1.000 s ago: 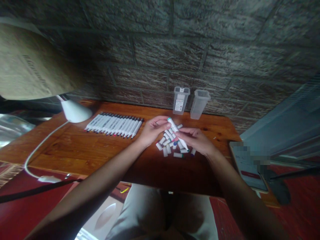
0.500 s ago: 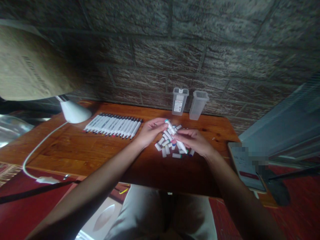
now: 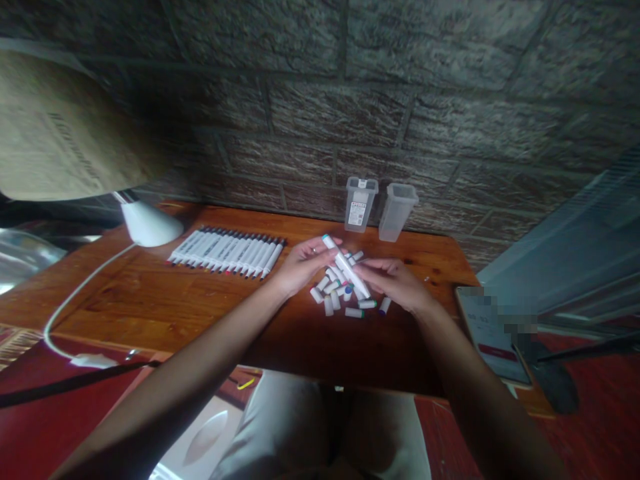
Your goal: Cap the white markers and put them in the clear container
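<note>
A white marker [image 3: 346, 267] with a teal end at its upper left slants between my two hands. My left hand [image 3: 306, 261] is closed on its upper part, thumb and fingers pinching it. Lower down, my right hand [image 3: 390, 280] pinches the same marker from the right. Beneath it lies a loose pile of white marker caps [image 3: 329, 305] with coloured ends, part of it hidden by the hands and marker. To the left of my left hand, a row of white markers [image 3: 227, 251] with dark tips lies side by side on the table.
Two clear plastic containers [image 3: 361, 205] stand at the wooden table's [image 3: 150, 300] back edge by the brick wall. At the left is a lamp [image 3: 150, 223] with its white cord. A tablet-like device [image 3: 493, 333] lies at the right edge.
The marker's upper end has moved slightly up and left, and its lower end now looks blunt rather than tapered. Both hands stay nearly in place above the caps.
</note>
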